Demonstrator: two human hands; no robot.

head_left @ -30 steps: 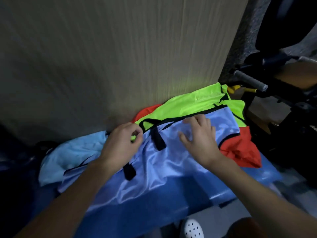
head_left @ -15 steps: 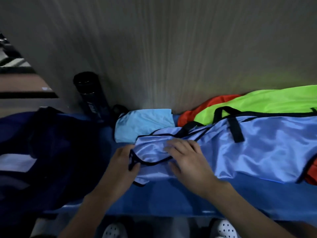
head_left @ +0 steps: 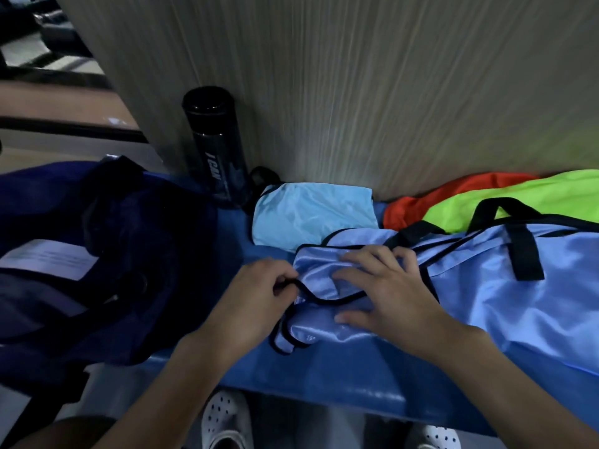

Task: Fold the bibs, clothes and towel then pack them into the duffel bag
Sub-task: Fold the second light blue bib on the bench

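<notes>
Folding of the periwinkle bib (head_left: 505, 286) looks to be the step in hand. It lies spread along the blue bench (head_left: 340, 377), with its left end bunched under the person's hands. The left hand (head_left: 256, 299) pinches the black-trimmed edge of that end between thumb and curled fingers. The right hand (head_left: 392, 299) lies flat on the fabric just beside it, fingers spread and pressing, grasping nothing. By my reading, the next move calls for carrying the pinched end rightward over the body of the bib while the flat hand holds the crease. The glossy cloth looks slippery and the loose black straps could drag out of line. Room is tight on the far side: the wall panel (head_left: 356, 92) rises directly behind, a light-blue cloth (head_left: 311, 218) sits just beyond the hands, and the green bib (head_left: 525, 196) and orange bib (head_left: 434, 199) are heaped at far right, partly under the periwinkle one. The bench's near edge runs close below the hands, and the bib's right part seems to drape over it. The dark duffel bag (head_left: 97, 254) slumps at left, near the left hand, with bare bench between; whether its opening is accessible I cannot tell. A black bottle (head_left: 217, 147) stands against the wall beside it.
</notes>
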